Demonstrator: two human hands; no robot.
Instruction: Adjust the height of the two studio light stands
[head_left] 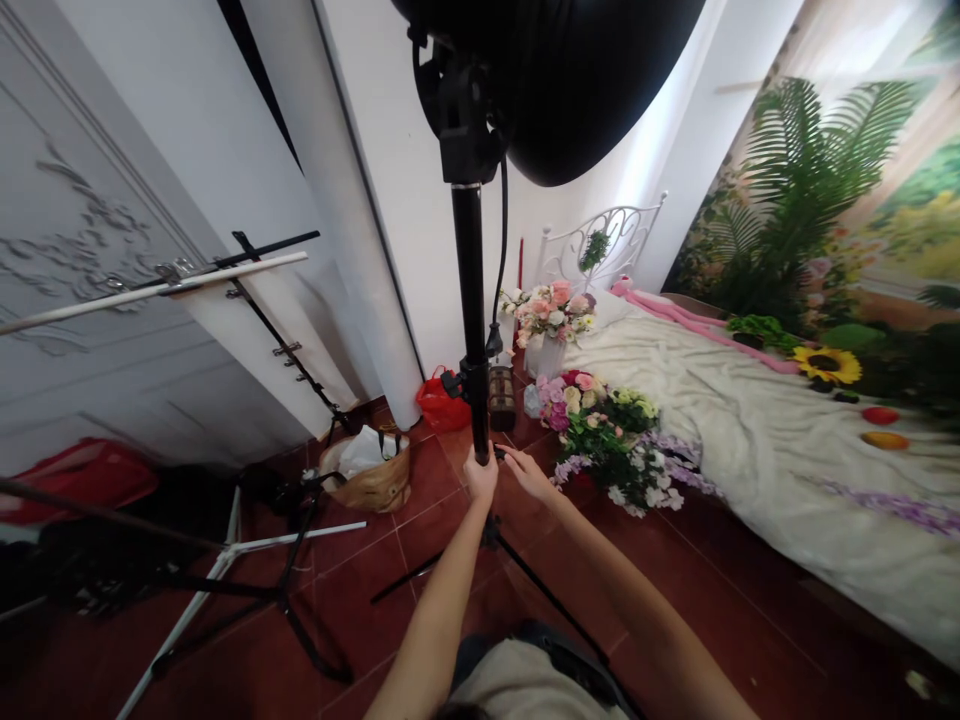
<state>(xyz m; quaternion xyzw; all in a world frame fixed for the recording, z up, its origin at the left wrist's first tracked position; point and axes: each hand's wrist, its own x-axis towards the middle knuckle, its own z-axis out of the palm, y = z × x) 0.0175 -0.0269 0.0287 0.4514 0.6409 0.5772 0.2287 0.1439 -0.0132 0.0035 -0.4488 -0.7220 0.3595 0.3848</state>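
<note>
A black light stand [469, 270] rises in front of me, its tripod legs spread on the floor. At its top sits a large black softbox or lamp hood [600, 80], cut off by the upper edge of the view. My left hand [481, 475] is wrapped round the pole low on the stand. Just to its right, the fingers of my right hand [527, 474] are closed on a small black knob [499, 453] at the pole's side. A power cable with a plug [494, 340] hangs down beside the pole, above my hands.
Artificial flowers [615, 435] lie on the floor to the right, beside a bed [720, 420] with a cream cover. A woven bag [375, 480], a red plastic bag [444, 402] and a small chest [502, 398] stand ahead. Other stands' legs [217, 570] spread at left.
</note>
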